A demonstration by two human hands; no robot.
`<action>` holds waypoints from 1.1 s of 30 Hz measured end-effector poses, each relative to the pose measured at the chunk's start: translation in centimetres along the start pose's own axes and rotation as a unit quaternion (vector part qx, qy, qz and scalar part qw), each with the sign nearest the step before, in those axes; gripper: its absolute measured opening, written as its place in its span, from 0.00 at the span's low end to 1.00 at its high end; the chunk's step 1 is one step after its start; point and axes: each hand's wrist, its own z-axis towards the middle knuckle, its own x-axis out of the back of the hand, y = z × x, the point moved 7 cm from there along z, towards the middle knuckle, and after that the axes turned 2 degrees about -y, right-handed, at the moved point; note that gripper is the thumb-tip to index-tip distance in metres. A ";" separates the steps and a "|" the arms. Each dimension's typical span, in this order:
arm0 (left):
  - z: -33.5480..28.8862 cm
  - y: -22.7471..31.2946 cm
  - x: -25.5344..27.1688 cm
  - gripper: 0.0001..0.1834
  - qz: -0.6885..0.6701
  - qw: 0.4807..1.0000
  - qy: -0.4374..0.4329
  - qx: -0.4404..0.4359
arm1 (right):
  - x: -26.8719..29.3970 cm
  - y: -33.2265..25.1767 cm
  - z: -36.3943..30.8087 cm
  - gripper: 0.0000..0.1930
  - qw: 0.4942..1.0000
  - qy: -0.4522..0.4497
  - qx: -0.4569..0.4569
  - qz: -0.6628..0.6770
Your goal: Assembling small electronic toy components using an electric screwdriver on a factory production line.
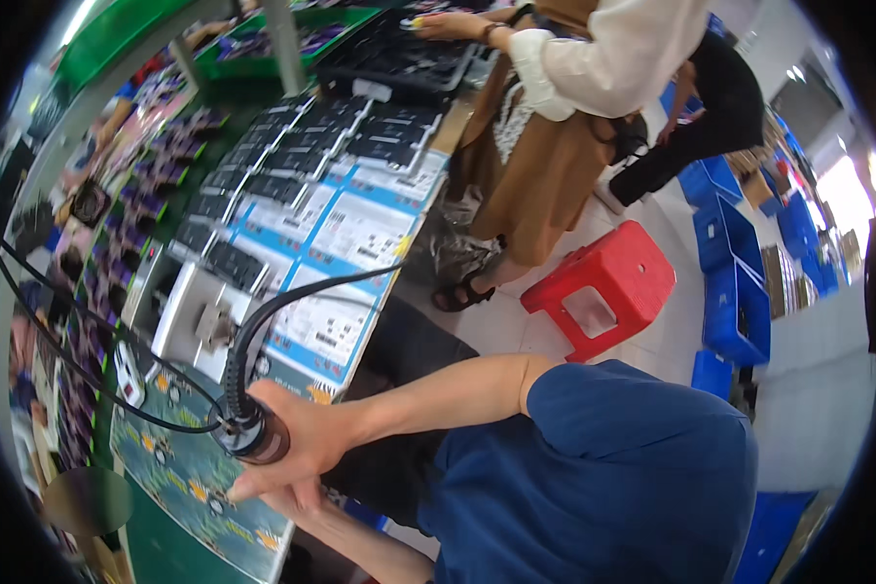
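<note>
My right hand (307,433) is wrapped round a black, cylindrical electric screwdriver (258,440), seen from its cable end. A thick ribbed black cable (238,360) rises from it and arcs over the bench. Close below, my left hand (297,499) is partly covered by the right one; what its fingers do is hidden. Both hands are above the near edge of a patterned green mat (180,487). Beyond the screwdriver stands a white fixture (180,316) with a metal block (214,326) on it.
Rows of black parts (297,146) stand beyond blue-and-white printed sheets (346,229). Purple-and-black pieces (117,243) line the bench's left. A co-worker in a white blouse (618,49) works at a black crate (389,58). A red stool (613,282) and blue bins (735,282) are to the right.
</note>
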 end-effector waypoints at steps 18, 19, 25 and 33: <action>1.2 19.2 13.7 0.52 0.978 0.196 -0.050 -0.050 | 11.0 -6.0 -2.7 0.11 0.991 0.116 -0.065 0.029; 1.0 20.2 13.3 0.54 0.987 0.147 -0.044 -0.040 | 12.9 -5.9 -3.3 0.10 0.991 0.122 -0.050 0.018; -1.1 22.6 1.5 0.30 0.876 0.358 0.104 -0.305 | 17.6 -8.7 -3.8 0.09 0.993 0.113 -0.014 -0.021; 20.3 -5.5 -17.3 0.26 0.522 0.845 -0.037 -0.107 | 18.5 -10.0 -5.1 0.09 0.993 0.080 -0.066 -0.062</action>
